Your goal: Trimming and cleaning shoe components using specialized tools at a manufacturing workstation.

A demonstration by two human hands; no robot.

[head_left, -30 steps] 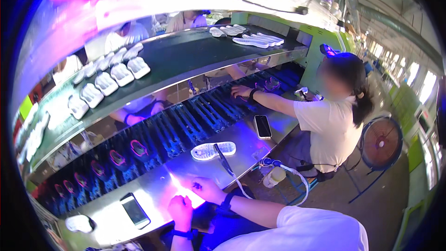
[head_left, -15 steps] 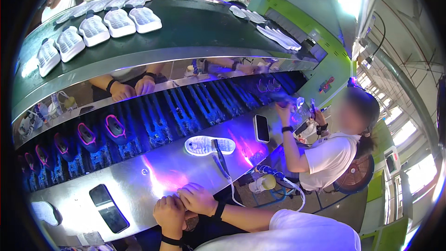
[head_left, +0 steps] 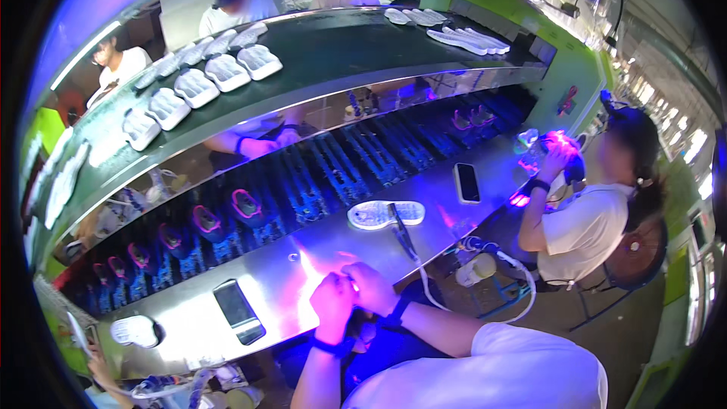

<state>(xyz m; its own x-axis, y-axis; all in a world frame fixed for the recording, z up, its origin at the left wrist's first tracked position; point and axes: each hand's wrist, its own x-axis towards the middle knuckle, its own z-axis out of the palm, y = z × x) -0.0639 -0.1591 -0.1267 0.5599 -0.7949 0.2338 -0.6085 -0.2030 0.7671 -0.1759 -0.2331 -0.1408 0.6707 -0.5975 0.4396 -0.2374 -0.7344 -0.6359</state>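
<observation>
My left hand (head_left: 332, 304) and my right hand (head_left: 372, 288) are close together at the near edge of the metal table. Both have curled fingers, and whatever is between them, if anything, is hidden. Pink-violet light falls over them and the tabletop beside them. Beyond my right hand, a white shoe sole (head_left: 369, 216) lies tread side hidden or shown, I cannot tell which. A dark-handled brush-like tool (head_left: 401, 233) rests across it, touching neither hand. To the left of my hands lies a dark phone (head_left: 239, 312).
Dark shoes with pink collars (head_left: 206, 220) stand on a slatted blue conveyor (head_left: 326, 174) behind the table (head_left: 189, 288). White soles (head_left: 198, 88) line the green upper belt (head_left: 333, 53). Another phone (head_left: 467, 183), a sole (head_left: 135, 331), a container (head_left: 477, 269) and a co-worker (head_left: 583, 220) flank me.
My view has swung, so the scene sits farther right. My hands stay together at the table edge. The right-hand co-worker's hands have come up around a brightly lit thing.
</observation>
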